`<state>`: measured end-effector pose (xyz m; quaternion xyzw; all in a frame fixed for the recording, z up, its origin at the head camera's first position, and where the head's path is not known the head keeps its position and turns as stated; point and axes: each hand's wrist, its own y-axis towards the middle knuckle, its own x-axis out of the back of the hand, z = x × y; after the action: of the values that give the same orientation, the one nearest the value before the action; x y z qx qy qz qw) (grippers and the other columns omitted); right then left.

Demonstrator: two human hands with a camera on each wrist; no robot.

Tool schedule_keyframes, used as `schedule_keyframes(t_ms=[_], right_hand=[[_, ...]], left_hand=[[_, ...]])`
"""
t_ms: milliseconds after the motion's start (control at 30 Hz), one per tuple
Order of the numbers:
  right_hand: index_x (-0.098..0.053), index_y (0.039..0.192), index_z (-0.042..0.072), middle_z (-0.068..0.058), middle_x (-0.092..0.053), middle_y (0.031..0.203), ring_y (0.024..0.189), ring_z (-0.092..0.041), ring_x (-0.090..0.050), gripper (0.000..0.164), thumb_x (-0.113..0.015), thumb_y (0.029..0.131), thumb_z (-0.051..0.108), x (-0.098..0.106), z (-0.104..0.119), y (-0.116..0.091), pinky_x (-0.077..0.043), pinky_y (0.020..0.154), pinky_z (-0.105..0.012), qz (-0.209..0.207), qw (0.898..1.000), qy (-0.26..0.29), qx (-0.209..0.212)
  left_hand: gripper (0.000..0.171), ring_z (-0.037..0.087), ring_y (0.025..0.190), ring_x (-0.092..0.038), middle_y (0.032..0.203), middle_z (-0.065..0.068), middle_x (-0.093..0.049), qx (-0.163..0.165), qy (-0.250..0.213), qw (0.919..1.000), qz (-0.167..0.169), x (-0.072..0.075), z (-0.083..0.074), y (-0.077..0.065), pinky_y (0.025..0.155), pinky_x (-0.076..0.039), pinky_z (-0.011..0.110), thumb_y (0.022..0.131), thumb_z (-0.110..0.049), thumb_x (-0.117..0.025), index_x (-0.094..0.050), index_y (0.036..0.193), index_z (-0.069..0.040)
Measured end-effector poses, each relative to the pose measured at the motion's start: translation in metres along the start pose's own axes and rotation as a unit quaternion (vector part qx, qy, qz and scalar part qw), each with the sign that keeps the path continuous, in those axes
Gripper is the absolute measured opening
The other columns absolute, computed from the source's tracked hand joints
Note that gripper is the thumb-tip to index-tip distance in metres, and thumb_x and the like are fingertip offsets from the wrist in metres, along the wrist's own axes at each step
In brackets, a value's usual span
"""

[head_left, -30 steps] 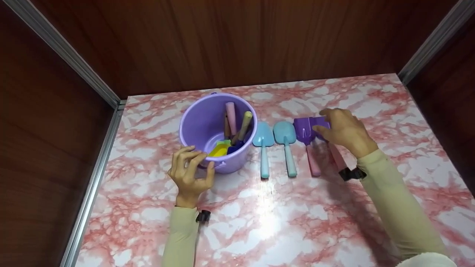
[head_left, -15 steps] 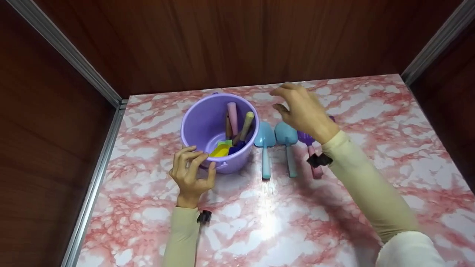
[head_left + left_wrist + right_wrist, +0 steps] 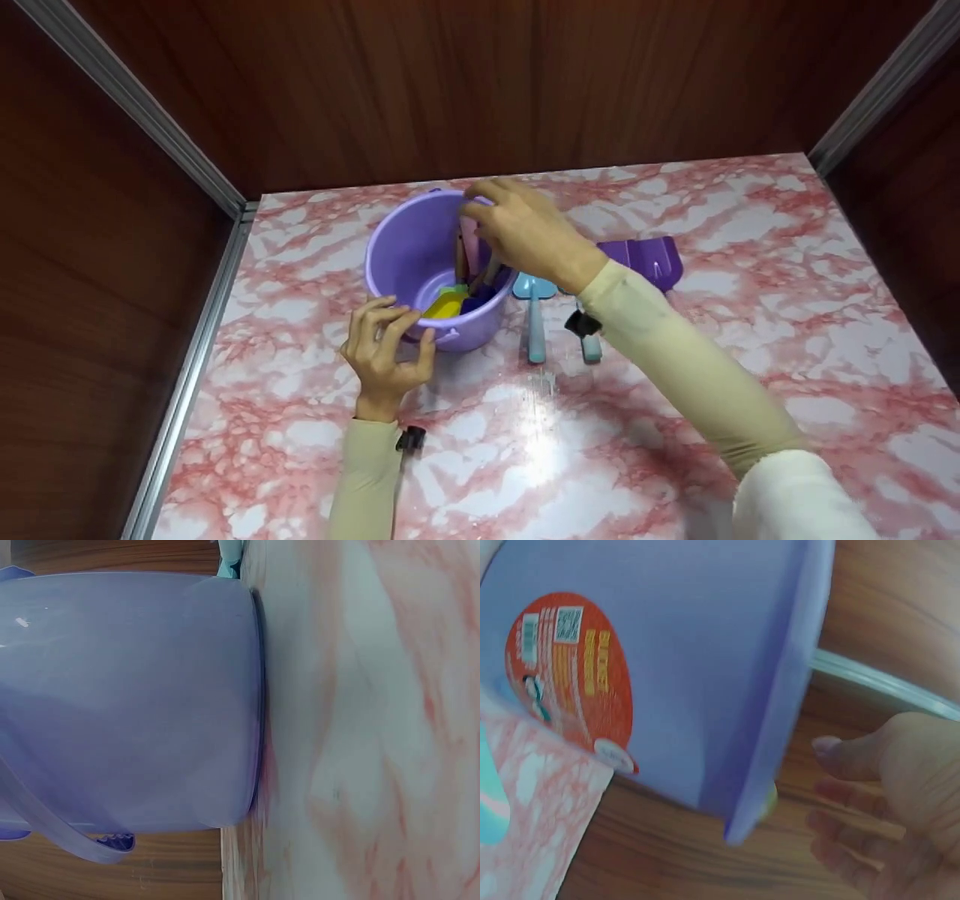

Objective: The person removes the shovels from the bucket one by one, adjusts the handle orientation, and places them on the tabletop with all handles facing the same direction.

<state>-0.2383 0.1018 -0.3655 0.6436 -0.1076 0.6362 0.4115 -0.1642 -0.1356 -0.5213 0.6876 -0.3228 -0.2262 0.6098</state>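
Note:
A purple bucket (image 3: 459,339) stands upright on the marbled tabletop. My left hand (image 3: 382,360) grips its near-left rim, fingertips over the edge and thumb against the outside; that hand is out of sight in the left wrist view. My right hand (image 3: 517,225) hovers over the right rim, near a pink handle (image 3: 470,247) rising inside. In the right wrist view, this hand's relaxed fingers (image 3: 855,829) hold nothing. Inside lie a yellow scoop (image 3: 446,304) and other toy tools, partly hidden.
Right of the bucket lie a light blue shovel (image 3: 535,322), a second blue one with only its handle end (image 3: 591,347) showing, and purple shovel heads (image 3: 652,259). My right arm covers parts of them. Dark wooden panels (image 3: 480,90) enclose the table at the back and sides.
My right hand has moved left, from above the purple shovels across the blue ones to the bucket's right rim. My left hand and the bucket have stayed in place.

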Motion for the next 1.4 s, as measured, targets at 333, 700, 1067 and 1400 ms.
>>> schedule_keyframes(t_ms=[333,700,1067,1400], right_hand=[[-0.08,0.118,0.013,-0.01,-0.072,0.121,0.112,-0.031,-0.065,0.027,-0.067,0.096,0.004,-0.047,0.024,0.033,-0.058,0.097,-0.044,0.11,0.979,-0.149,0.09],[-0.081,0.118,0.02,0.001,-0.075,0.123,0.118,-0.024,-0.064,0.026,-0.058,0.106,0.02,-0.083,0.043,0.053,-0.047,0.108,-0.04,0.265,0.924,-0.262,0.088],[-0.071,0.14,0.025,0.001,-0.066,0.149,0.142,-0.025,-0.054,0.038,-0.046,0.111,0.021,-0.088,0.046,0.059,-0.025,0.13,-0.046,0.392,0.876,-0.279,-0.008],[-0.066,0.145,0.022,-0.003,-0.06,0.154,0.146,-0.025,-0.051,0.041,-0.041,0.113,0.022,-0.09,0.046,0.058,-0.025,0.129,-0.045,0.4,0.87,-0.288,-0.014]], left_hand=[[0.028,0.036,0.09,-0.073,0.087,0.011,-0.073,0.0,0.002,1.0,0.0,0.0,0.0,0.0,0.081,-0.065,0.048,0.091,-0.035,-0.076,-0.08,0.09,-0.008],[0.028,0.035,0.09,-0.073,0.089,0.011,-0.074,-0.006,0.002,1.0,0.006,0.0,0.0,0.003,0.082,-0.065,0.046,0.091,-0.035,-0.076,-0.08,0.09,-0.007],[0.028,0.035,0.09,-0.072,0.089,0.01,-0.074,-0.004,0.006,0.9999,0.008,0.002,0.001,0.004,0.082,-0.065,0.047,0.091,-0.035,-0.076,-0.079,0.089,-0.008],[0.029,0.035,0.09,-0.072,0.089,0.01,-0.074,-0.009,0.007,0.9999,0.012,0.002,0.001,0.003,0.075,-0.065,0.048,0.092,-0.036,-0.076,-0.08,0.09,-0.008]])
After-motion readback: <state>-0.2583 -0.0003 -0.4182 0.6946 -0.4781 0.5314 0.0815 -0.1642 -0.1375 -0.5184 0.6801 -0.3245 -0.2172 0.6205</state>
